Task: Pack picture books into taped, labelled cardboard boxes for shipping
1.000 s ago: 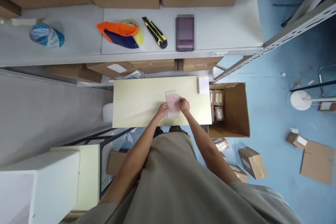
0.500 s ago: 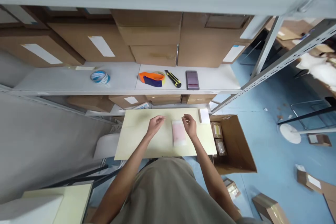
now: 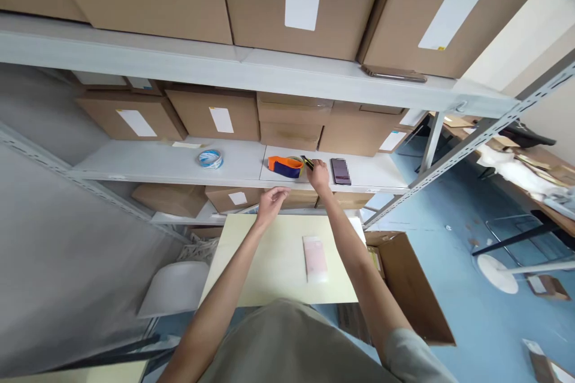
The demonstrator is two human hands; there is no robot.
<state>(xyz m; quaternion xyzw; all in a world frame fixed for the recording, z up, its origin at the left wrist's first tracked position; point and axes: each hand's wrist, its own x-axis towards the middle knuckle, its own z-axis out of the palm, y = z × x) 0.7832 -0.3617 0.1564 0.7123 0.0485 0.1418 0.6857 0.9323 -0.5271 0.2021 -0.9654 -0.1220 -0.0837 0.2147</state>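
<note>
On the middle shelf my right hand has its fingers closed on the black and yellow utility knife, which it partly covers. Just left of it lies an orange and dark blue tape dispenser; a dark phone is to its right. My left hand hovers near the table's back edge, fingers bent toward each other, with nothing visible in them. A pink and white packet lies flat on the pale yellow table.
A blue and white tape roll sits on the shelf. Cardboard boxes stand behind it. An open carton is right of the table, a white stool left. A metal upright rises at the right.
My right hand has moved from above the table to the shelf and taken hold of the knife. My left hand has moved forward. The view has tilted up, showing the upper shelf's boxes.
</note>
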